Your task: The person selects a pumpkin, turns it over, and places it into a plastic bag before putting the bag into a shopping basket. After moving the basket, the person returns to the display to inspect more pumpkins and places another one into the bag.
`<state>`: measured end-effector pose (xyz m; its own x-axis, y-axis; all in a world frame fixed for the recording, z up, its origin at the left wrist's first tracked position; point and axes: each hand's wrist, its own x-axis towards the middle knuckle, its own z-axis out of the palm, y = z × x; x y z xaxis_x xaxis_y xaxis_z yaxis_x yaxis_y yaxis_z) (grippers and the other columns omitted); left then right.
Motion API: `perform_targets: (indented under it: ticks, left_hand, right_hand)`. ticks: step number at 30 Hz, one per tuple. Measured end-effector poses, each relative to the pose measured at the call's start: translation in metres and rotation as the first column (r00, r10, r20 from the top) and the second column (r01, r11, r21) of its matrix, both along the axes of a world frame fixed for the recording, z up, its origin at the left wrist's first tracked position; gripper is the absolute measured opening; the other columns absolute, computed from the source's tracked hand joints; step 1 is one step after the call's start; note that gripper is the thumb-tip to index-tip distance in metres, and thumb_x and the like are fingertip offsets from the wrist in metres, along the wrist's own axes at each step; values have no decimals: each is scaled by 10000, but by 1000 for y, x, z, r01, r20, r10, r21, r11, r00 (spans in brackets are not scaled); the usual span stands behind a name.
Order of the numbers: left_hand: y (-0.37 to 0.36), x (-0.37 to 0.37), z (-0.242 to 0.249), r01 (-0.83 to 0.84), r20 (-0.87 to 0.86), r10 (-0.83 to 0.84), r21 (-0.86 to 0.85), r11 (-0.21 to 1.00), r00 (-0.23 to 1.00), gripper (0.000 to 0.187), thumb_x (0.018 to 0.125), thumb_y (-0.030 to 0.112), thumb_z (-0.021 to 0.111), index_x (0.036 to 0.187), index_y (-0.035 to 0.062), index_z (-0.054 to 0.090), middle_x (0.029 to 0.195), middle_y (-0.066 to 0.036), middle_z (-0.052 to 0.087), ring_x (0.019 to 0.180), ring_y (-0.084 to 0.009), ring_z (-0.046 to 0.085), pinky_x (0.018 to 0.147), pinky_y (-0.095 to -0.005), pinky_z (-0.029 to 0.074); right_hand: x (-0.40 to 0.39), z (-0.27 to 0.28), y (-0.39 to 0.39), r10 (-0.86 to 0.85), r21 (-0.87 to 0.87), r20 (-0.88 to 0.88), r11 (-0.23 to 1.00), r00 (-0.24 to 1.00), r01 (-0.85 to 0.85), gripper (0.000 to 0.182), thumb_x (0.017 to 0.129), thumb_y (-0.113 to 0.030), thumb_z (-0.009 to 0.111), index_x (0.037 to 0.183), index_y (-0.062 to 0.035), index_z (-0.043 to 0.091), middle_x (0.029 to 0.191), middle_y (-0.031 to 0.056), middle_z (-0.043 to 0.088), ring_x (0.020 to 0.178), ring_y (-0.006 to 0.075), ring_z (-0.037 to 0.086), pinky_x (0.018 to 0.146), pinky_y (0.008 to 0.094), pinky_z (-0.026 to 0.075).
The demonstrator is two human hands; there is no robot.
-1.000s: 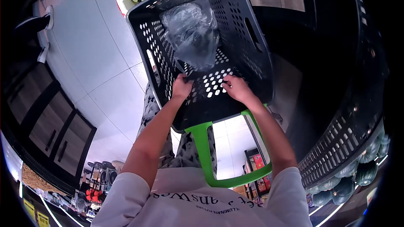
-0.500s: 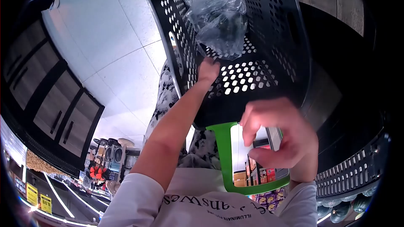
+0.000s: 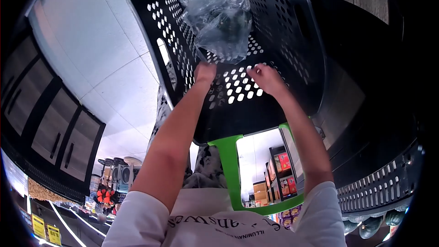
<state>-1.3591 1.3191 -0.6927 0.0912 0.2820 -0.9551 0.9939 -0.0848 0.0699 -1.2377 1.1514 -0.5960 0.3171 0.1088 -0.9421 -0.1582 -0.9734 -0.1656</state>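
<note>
The dark perforated basket [image 3: 228, 128] has a green handle [image 3: 227, 167] at its near end. Inside, a clear plastic bag [image 3: 219, 23] lies toward the far end, with something dark green showing through it. My left hand [image 3: 205, 72] is inside the basket at the bag's near left corner, its fingers closed on the edge of the plastic. To its right, my right hand [image 3: 266, 77] hangs over the basket floor just below the bag, fingers curled together. Whatever its fingertips hold, if anything, is too small to make out.
Dark cabinets with handles [image 3: 61, 137] stand at the left beside a pale tiled floor [image 3: 114, 50]. A black slotted rack [image 3: 382, 192] is at the lower right, with dark green round produce [image 3: 370, 226] by it. Yellow signs [image 3: 39, 225] show at the lower left.
My right hand has moved from above the green handle into the basket, and its fingers have closed up. The basket and my left hand appear shifted slightly left in view.
</note>
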Motion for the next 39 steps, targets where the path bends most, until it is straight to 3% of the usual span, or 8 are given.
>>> perform_targets:
  ticks: [5, 8, 16, 21, 23, 31, 36, 39]
  left_hand:
    - [-5, 4, -39, -40, -21, 40, -9, 999, 999, 397, 761, 299, 555, 1046, 25, 595, 1003, -191, 596, 927, -321, 556, 769, -401, 440]
    - [-7, 17, -59, -301, -216, 258, -197, 933, 942, 481, 812, 279, 588, 1223, 71, 452, 1000, -96, 562, 748, -195, 579, 603, -362, 476]
    - [-8, 25, -118, -819, -332, 751, -167, 549, 571, 453, 912, 147, 498, 1301, -8, 325, 1286, -191, 289, 1022, -319, 505, 775, -443, 573]
    - [-12, 13, -132, -967, -413, 885, -216, 133, 214, 160, 919, 49, 477, 1049, -38, 443, 1028, -165, 451, 847, -247, 546, 826, -412, 561]
    - [-8, -3, -147, -944, -398, 879, -296, 147, 262, 75, 922, 30, 465, 959, -35, 462, 889, -130, 490, 748, -202, 540, 826, -382, 560]
    - [11, 53, -64, -644, -177, 635, -401, 652, 752, 84, 874, 14, 453, 842, -40, 509, 647, -67, 476, 499, -143, 478, 564, -338, 577]
    - [42, 98, 15, -661, -102, 758, -573, 485, 645, 160, 898, -3, 414, 991, -37, 540, 687, -49, 479, 507, -107, 467, 587, -305, 575]
    - [47, 103, 88, -572, -69, 756, -700, 428, 651, 191, 925, 35, 427, 1053, 9, 566, 690, -7, 491, 506, -98, 479, 577, -282, 562]
  right_hand:
    - [1, -75, -7, -581, -294, -83, 790, 809, 537, 601, 767, -512, 648, 1090, -15, 547, 867, 56, 592, 680, 131, 583, 563, 283, 505]
    - [-22, -116, -4, -806, -188, -13, 583, 591, 791, 665, 753, -482, 681, 1172, -8, 475, 1105, 142, 535, 718, 218, 612, 599, 346, 552]
    - [-40, -192, 15, -766, -218, 49, 618, 641, 756, 397, 788, -359, 662, 891, 16, 580, 754, 84, 602, 540, 156, 587, 445, 284, 517]
    - [-53, -199, -2, -572, -100, 32, 814, 820, 572, 343, 892, -316, 468, 852, -22, 639, 676, 62, 602, 527, 177, 559, 457, 308, 447]
    - [-55, -180, -2, -320, -77, 176, 938, 931, 337, 252, 827, -227, 494, 912, -59, 662, 971, 160, 645, 950, 376, 581, 833, 378, 468]
    - [-40, -126, 4, -624, -143, 55, 767, 779, 625, 448, 909, -394, 420, 881, -3, 638, 808, 187, 645, 758, 338, 630, 707, 394, 487]
    - [-35, -25, 75, -998, 89, -48, -34, -30, 995, 348, 956, -346, 438, 711, -98, 441, 529, -23, 350, 402, 97, 313, 381, 264, 300]
    - [-32, 50, 96, -979, 283, 29, -185, -201, 941, 361, 966, -344, 416, 691, -109, 424, 489, -34, 312, 381, 88, 286, 375, 261, 281]
